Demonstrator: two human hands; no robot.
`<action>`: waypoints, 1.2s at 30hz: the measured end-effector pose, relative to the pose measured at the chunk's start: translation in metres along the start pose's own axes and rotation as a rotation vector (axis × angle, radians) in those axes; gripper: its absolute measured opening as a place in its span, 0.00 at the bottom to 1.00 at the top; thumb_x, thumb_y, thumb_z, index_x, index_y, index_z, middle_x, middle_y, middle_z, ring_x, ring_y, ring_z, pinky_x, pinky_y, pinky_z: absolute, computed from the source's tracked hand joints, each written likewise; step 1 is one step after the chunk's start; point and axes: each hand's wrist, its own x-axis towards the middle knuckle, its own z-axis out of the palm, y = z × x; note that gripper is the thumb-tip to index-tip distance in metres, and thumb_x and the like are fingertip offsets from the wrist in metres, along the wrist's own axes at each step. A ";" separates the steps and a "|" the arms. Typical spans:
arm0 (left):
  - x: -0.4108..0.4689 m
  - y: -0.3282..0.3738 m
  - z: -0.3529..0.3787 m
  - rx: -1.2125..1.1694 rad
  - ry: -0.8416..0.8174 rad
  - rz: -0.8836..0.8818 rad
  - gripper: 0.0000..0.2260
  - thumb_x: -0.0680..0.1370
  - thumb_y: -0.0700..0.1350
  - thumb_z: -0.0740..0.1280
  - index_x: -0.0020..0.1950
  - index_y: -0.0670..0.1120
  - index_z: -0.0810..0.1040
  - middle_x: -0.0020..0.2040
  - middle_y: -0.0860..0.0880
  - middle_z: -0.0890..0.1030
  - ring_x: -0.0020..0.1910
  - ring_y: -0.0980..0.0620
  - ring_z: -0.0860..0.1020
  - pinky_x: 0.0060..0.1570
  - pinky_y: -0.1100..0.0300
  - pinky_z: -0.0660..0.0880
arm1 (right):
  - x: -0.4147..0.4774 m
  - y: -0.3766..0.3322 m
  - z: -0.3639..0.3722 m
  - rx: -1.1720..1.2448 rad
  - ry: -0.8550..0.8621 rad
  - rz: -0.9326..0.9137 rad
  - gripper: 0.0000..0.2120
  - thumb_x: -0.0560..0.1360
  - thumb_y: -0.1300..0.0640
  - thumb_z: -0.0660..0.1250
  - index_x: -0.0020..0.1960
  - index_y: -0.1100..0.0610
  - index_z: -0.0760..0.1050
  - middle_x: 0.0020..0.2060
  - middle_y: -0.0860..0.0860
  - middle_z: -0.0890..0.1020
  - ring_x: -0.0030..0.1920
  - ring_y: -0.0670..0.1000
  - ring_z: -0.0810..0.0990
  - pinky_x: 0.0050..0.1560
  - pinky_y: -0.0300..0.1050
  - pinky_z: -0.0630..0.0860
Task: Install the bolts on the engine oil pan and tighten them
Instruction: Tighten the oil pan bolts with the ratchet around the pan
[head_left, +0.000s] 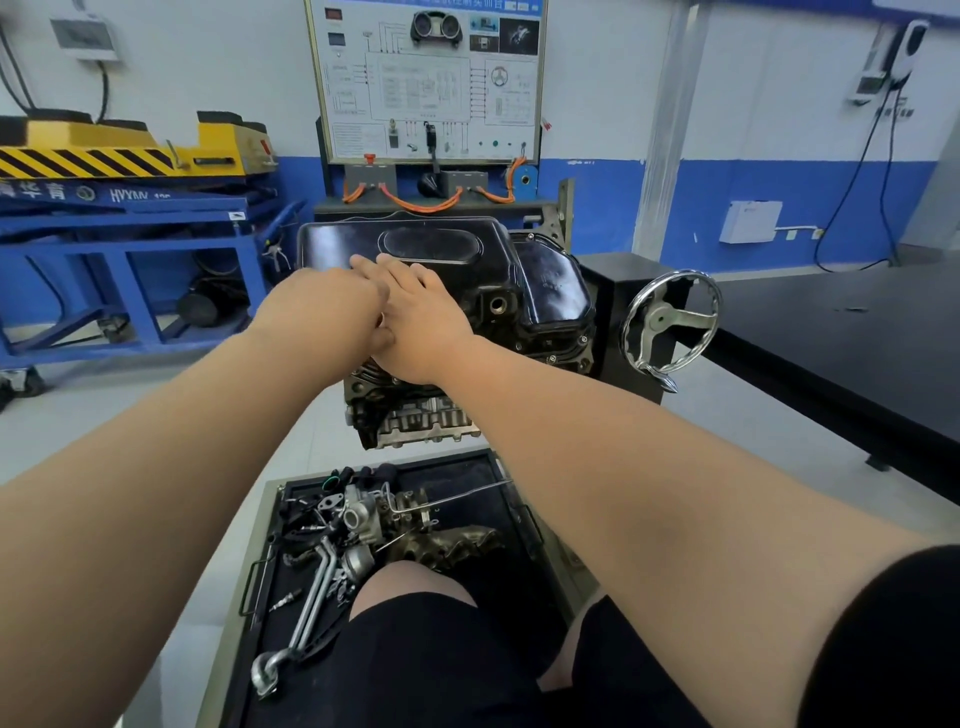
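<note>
Mid-frame, the right hand (415, 322) rests flat-fingered on the oil pan (426, 241), the left hand (332, 306) hides its grip; bolting looks barely begun.

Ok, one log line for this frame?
left hand: over oil pan, grip unclear | right hand: flat on pan | engine: pan facing up

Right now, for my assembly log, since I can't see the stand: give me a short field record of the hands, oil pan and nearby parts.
oil pan: black, seated on the upturned engine
right hand: fingers straight, resting on the oil pan
left hand: against the right hand; grip hidden
drain hole: no plug visible
handwheel: right of the engine
parts tray: below the engine, holding pipes and fittings
</note>
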 end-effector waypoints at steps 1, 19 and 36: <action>0.000 0.003 -0.001 -0.090 -0.037 -0.081 0.23 0.79 0.55 0.60 0.67 0.41 0.68 0.44 0.46 0.74 0.44 0.45 0.75 0.47 0.50 0.75 | 0.000 -0.001 0.000 -0.014 -0.007 0.000 0.33 0.78 0.47 0.55 0.78 0.53 0.46 0.78 0.50 0.48 0.77 0.53 0.45 0.74 0.52 0.44; -0.002 0.005 0.009 -0.139 0.065 -0.126 0.25 0.80 0.53 0.59 0.73 0.42 0.60 0.51 0.42 0.78 0.45 0.43 0.76 0.41 0.52 0.72 | 0.001 -0.001 0.005 -0.037 -0.012 0.013 0.32 0.78 0.46 0.55 0.78 0.51 0.48 0.78 0.50 0.48 0.77 0.53 0.44 0.74 0.52 0.43; -0.006 0.013 0.004 -0.050 -0.030 -0.179 0.18 0.80 0.45 0.61 0.67 0.39 0.68 0.55 0.41 0.76 0.53 0.42 0.76 0.47 0.52 0.70 | -0.001 -0.003 0.008 -0.020 0.024 0.038 0.34 0.77 0.44 0.56 0.78 0.52 0.46 0.78 0.49 0.50 0.77 0.52 0.46 0.74 0.51 0.45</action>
